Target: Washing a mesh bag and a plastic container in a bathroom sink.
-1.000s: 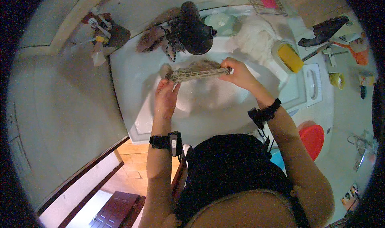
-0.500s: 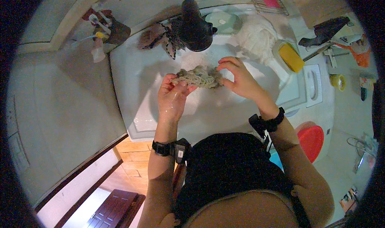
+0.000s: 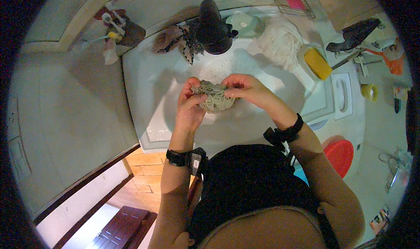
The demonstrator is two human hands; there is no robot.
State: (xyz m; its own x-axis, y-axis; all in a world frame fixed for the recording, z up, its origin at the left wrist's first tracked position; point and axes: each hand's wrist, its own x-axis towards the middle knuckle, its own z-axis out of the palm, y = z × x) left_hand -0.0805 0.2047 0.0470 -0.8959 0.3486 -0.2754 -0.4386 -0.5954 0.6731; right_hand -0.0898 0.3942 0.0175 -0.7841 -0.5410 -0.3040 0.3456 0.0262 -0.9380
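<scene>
A wet, bunched piece of stringy pale green-grey cloth (image 3: 215, 102) hangs over a white sink (image 3: 162, 137) with suds in its bottom. My left hand (image 3: 190, 106) pinches its left end, thumb in front and fingers behind. On the other side, my right hand (image 3: 250, 90) has its thumb and fingers closed on the upper right part. Just beyond the hands stands a black tap (image 3: 214, 32). Both wrists wear black straps with small devices.
Left of the tap lies a dark patterned cloth (image 3: 186, 47). To its right are a pale green soap box (image 3: 246, 26), a white cloth heap (image 3: 281, 43) and a yellow block (image 3: 318, 64) in a dish. A brush holder (image 3: 131, 34) stands far left; a red basin (image 3: 339, 157) is at right.
My right hand has come in to the left and taken hold of the cloth. The cloth has turned and bunched into a rounder clump, slightly lower.
</scene>
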